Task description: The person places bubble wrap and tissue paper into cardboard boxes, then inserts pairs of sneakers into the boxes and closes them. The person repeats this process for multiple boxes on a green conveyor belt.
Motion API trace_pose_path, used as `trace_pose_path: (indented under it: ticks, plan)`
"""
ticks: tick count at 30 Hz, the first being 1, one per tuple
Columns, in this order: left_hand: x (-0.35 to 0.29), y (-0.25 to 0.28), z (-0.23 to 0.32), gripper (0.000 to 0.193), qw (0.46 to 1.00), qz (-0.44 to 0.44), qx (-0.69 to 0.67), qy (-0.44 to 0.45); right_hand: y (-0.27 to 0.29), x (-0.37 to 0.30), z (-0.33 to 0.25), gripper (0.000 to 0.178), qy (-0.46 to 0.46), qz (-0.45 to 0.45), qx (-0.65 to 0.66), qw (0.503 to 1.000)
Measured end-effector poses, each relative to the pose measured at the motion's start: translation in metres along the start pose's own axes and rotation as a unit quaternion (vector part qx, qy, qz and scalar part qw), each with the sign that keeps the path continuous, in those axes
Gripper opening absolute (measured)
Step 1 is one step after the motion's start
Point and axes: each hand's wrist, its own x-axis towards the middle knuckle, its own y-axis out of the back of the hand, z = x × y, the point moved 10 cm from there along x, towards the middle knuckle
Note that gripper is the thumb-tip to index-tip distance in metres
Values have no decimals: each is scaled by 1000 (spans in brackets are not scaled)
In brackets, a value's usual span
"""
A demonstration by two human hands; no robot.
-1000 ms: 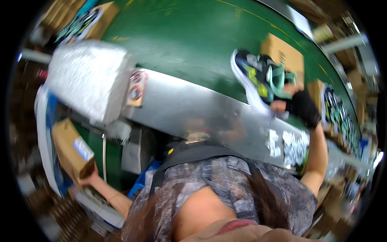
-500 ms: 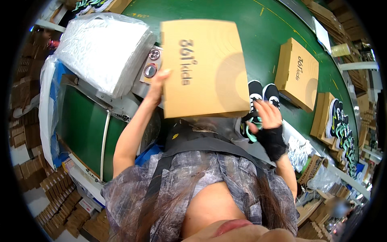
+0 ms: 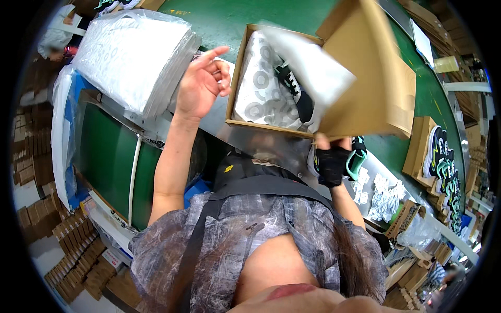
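Observation:
A brown cardboard shoebox [image 3: 271,127] stands in front of me. Its lid [image 3: 360,78] is raised to the right and blurred by motion. White tissue paper with grey rings [image 3: 253,83] lines the box, and one loose sheet [image 3: 313,65] flares up, smeared. Between the papers a black shoe [image 3: 298,96] with white laces shows in part. Left of the box, my left hand [image 3: 203,86] is raised, palm up, fingers loosely apart and holding nothing. My right hand [image 3: 334,159], in a black fingerless glove, grips the lid's near edge, its fingertips partly hidden.
At the left lies a plastic-wrapped stack of white paper [image 3: 135,57]. Shoes with mint green parts [image 3: 356,158] stand partly hidden behind my right hand. Farther right are a shoe-lined box [image 3: 420,146] and a heap of white tags or strings [image 3: 386,198]. The tabletop [image 3: 219,21] is green.
The closed shoebox in my left hand now rests on the table with its lid raised, its paper and shoe showing. My left hand has let go. My right hand has moved to the lid.

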Motion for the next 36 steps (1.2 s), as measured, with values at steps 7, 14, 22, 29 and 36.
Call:
trace_pose_path:
  ticks: [7,14,22,29,36]
  plan:
    - [11,-27,-136,52,958,8,17,286,51,-19,81,32,-232,99,324,912]
    - [62,-14,-238,67,924,150,41,350,45,-37,61,11,-240,75,130,959]
    - [51,-45,-168,48,971,119,185,99,60,-60,101,34,-268,48,178,946]
    - [9,-64,-97,42,963,67,261,-27,71,-70,109,35,-261,39,140,954]
    - [9,-51,-94,39,962,95,252,-50,69,-64,69,45,-216,0,109,970]
